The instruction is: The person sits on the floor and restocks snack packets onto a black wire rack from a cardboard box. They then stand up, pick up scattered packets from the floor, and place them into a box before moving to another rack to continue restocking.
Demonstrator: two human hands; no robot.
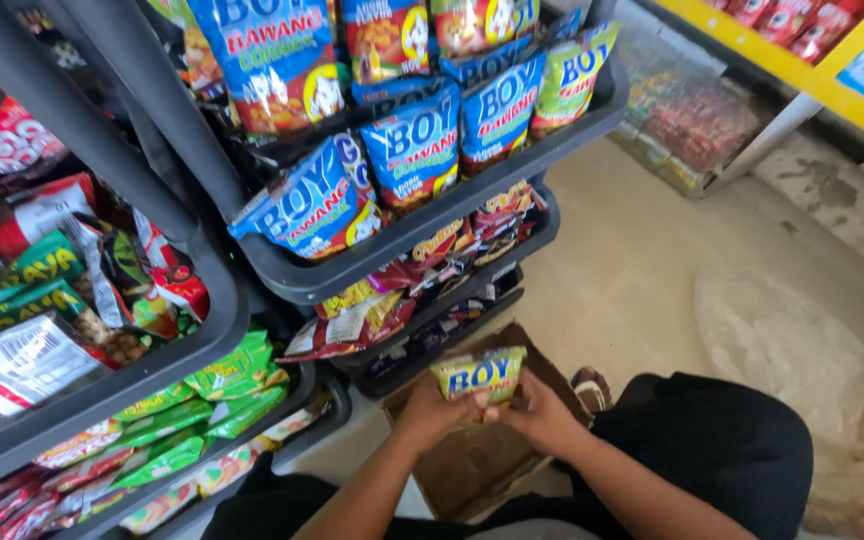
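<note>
Head view looks down on a green snack packet [479, 374] held up between both hands, just above an open cardboard box [472, 455] on the floor. The left hand [430, 408] grips the packet's left lower edge, its fingers [449, 396] curled closed around that side. The right hand [542, 412] holds the packet's right lower corner, fingers [518, 392] bent closed on it from behind and below. The packet stands roughly upright, its printed face towards the camera, its top edge free above both hands. The box lies directly under the hands, between the person's dark-clothed knees [712, 450]. Beyond the box, away from the person, stands a dark grey tiered rack [422, 235] of snack bags; blue bags [417, 145] fill its upper tray, red and yellow packets [352, 320] the tray below, nearest the box. Left of the box, a second rack [132, 375] carries green packets [232, 375].
</note>
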